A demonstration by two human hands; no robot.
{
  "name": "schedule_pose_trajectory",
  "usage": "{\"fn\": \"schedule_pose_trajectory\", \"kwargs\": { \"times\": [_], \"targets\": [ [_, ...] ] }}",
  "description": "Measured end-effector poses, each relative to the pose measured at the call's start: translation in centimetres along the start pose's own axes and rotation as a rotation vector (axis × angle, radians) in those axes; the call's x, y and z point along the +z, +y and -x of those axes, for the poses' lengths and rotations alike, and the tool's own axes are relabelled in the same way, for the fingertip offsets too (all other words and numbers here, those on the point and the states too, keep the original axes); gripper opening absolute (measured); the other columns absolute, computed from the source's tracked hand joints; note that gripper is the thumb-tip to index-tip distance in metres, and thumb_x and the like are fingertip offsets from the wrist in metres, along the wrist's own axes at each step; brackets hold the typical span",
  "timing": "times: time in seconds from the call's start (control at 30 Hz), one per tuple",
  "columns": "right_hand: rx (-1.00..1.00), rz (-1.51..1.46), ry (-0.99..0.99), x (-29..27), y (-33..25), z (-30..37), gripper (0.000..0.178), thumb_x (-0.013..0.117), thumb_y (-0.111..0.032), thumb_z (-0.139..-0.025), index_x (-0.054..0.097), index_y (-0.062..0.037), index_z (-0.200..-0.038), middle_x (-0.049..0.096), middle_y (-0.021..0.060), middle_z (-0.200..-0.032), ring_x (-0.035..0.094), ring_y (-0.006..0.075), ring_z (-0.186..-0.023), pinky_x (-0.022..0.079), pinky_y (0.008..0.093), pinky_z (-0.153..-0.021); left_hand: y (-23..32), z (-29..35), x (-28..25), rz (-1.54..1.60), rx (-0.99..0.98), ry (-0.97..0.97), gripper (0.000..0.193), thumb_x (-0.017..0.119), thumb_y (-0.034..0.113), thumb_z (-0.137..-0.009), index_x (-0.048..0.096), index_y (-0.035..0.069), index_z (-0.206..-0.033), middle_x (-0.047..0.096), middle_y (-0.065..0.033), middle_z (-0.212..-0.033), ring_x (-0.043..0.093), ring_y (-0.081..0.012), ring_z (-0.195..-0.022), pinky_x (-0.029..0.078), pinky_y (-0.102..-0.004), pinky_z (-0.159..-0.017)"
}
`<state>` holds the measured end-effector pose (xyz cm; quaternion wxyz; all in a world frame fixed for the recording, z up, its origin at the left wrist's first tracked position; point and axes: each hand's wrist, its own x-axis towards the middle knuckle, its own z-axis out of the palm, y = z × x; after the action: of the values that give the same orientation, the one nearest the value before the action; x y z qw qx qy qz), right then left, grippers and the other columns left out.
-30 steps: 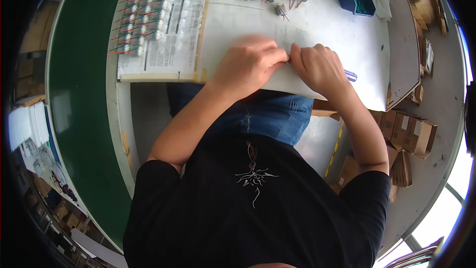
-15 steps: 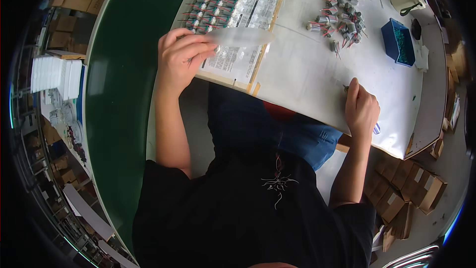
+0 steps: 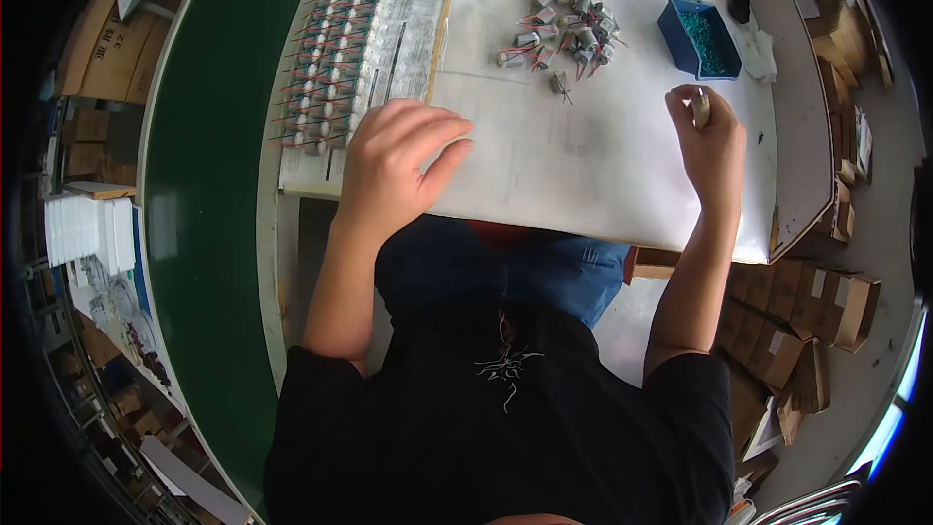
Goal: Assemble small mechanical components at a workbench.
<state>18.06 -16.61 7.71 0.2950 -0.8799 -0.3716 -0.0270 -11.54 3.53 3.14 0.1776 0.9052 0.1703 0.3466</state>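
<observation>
My left hand point(image 3: 400, 160) hovers over the near edge of the white work surface, beside the rows of motors. Its thumb and fingers are apart, with nothing visible between them. Closer to the blue bin, my right hand point(image 3: 711, 141) is closed around a slim tool point(image 3: 701, 109) whose pale tip points up; its kind cannot be made out. Small silver motors with red and dark wires point(image 3: 583, 34) lie in a loose pile between and beyond my hands. At left, more wired motors point(image 3: 330, 73) stand in neat rows on a printed sheet.
The blue bin point(image 3: 671, 34) holds small green parts. Behind it are a black object point(image 3: 739, 4) and crumpled white paper point(image 3: 761, 56). A raised side panel point(image 3: 805, 170) bounds the table at right. A green surface point(image 3: 209, 185) runs along the left; cardboard boxes point(image 3: 816, 301) stand below right.
The pale, blurred long thing at my left hand is gone from view, and that hand has moved right, away from the motor rows. My right hand has moved up towards the blue bin.
</observation>
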Motion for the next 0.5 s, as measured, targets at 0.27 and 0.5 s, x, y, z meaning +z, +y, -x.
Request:
{"fn": "schedule_pose_trajectory", "kwargs": {
  "times": [0.27, 0.5],
  "targets": [
    [-0.039, 0.466, -0.248, 1.4, 5.4, -13.0, 0.016, 0.070, -0.021, -0.093, 0.076, -0.0118, -0.104, 0.076, 0.0174, -0.101, 0.071, 0.0415, -0.097, 0.056, 0.0508, -0.081, 4.5, -6.2, 9.7, -0.311, -0.042, -0.180, 0.026, 0.076, 0.037, -0.091, 0.075, 0.012, -0.100, 0.071, -0.0053, -0.088, 0.067, -0.0282, -0.092, 0.052, -0.0436, -0.077],
    [0.028, 0.379, -0.188, 2.1, 6.9, -11.8, 0.016, 0.070, -0.023, -0.094, 0.074, -0.0094, -0.103, 0.075, 0.0179, -0.100, 0.071, 0.0418, -0.097, 0.056, 0.0513, -0.079, 4.6, -4.1, 8.5, 0.050, 0.094, -0.203, 0.020, 0.081, 0.020, -0.088, 0.076, 0.013, -0.106, 0.072, -0.0046, -0.090, 0.068, -0.0293, -0.093, 0.054, -0.0442, -0.081]
  ]
}}
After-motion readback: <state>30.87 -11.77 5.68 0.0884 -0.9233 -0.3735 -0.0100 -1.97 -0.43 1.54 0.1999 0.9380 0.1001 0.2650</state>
